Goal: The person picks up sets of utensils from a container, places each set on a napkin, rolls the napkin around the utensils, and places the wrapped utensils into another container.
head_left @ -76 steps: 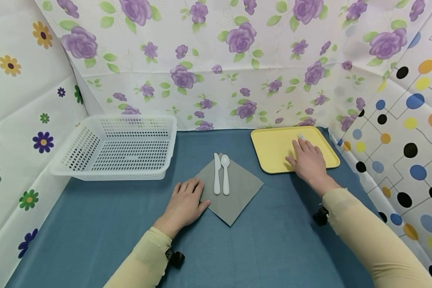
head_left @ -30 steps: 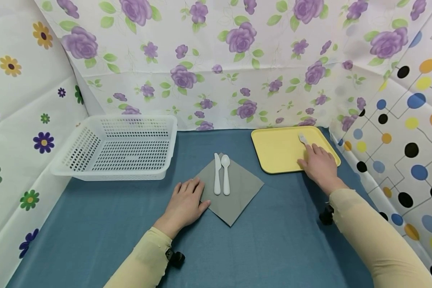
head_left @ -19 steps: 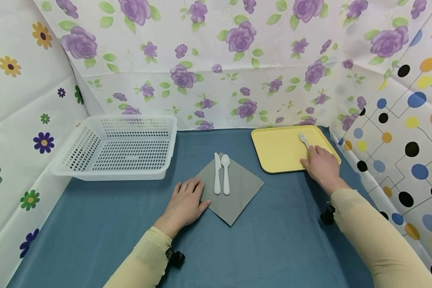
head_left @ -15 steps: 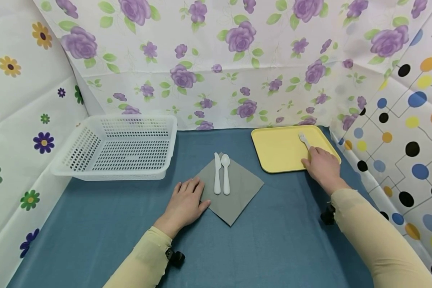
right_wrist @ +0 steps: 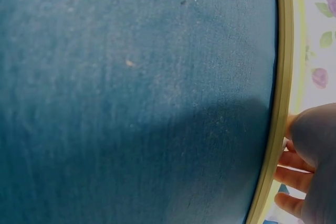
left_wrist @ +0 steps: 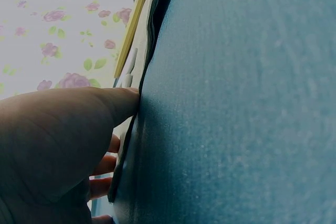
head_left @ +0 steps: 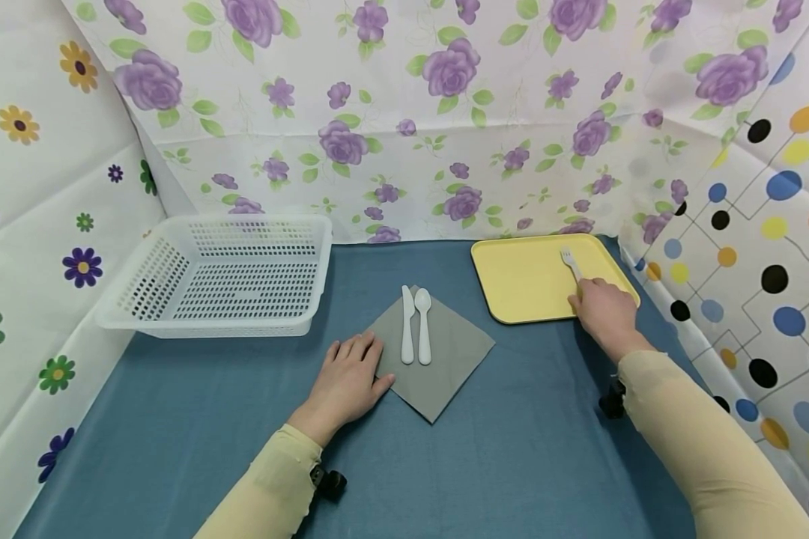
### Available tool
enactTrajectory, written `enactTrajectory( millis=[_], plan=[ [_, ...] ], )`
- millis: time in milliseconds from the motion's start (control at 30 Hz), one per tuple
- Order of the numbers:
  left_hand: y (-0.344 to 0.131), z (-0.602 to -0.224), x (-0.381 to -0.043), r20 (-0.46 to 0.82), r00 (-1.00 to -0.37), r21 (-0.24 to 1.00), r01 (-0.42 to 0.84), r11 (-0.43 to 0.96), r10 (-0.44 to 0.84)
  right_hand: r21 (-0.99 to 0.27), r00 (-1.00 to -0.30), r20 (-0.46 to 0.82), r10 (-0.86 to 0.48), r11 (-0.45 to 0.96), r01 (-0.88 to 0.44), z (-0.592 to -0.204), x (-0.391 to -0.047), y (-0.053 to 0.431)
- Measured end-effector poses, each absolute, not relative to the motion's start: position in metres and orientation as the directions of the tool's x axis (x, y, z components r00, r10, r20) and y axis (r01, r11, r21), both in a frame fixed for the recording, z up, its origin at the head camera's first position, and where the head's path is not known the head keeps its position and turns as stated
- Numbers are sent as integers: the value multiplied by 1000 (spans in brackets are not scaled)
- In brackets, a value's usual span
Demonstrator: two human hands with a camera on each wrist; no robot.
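My left hand [head_left: 344, 385] rests with relaxed fingers on the left corner of a folded grey napkin [head_left: 438, 389], turned like a diamond. On the napkin lie a white knife [head_left: 407, 329] and a white spoon [head_left: 423, 329], side by side. At the right, my right hand [head_left: 607, 313] pinches the handle of a white fork [head_left: 569, 262] over the yellow tray [head_left: 512, 281]; the handle's end is hidden under the fingers. In the left wrist view, the left thumb [left_wrist: 123, 100] touches the napkin's edge. The right fingers [right_wrist: 296, 177] reach over the tray's rim in the right wrist view.
A white perforated plastic basket [head_left: 243, 326] stands at the back left of the blue tablecloth [head_left: 499, 471]. Patterned cloth hangs around the back and both sides, close behind the basket and tray.
My right hand has drawn back toward the near right along the fork, uncovering its tines, and its fingers have closed on the handle. The left hand, napkin, knife and spoon stay put.
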State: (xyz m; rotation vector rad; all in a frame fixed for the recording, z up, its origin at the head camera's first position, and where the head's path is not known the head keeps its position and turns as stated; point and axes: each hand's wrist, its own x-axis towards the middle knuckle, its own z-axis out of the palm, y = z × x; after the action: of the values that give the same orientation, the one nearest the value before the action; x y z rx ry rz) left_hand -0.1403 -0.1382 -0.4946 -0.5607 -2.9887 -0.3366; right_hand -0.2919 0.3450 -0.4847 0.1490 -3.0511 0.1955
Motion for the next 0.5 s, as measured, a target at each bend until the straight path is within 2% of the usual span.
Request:
enactTrajectory(
  millis=[267, 500],
  plan=[
    [-138, -494, -141, 128, -929, 188, 367, 911, 348, -127, -992, 98, -76, 988, -88, -484, -299, 345],
    [-138, -493, -140, 103, -934, 198, 356, 913, 342, -152, -984, 145, -104, 980, -126, -481, -302, 343]
  ],
)
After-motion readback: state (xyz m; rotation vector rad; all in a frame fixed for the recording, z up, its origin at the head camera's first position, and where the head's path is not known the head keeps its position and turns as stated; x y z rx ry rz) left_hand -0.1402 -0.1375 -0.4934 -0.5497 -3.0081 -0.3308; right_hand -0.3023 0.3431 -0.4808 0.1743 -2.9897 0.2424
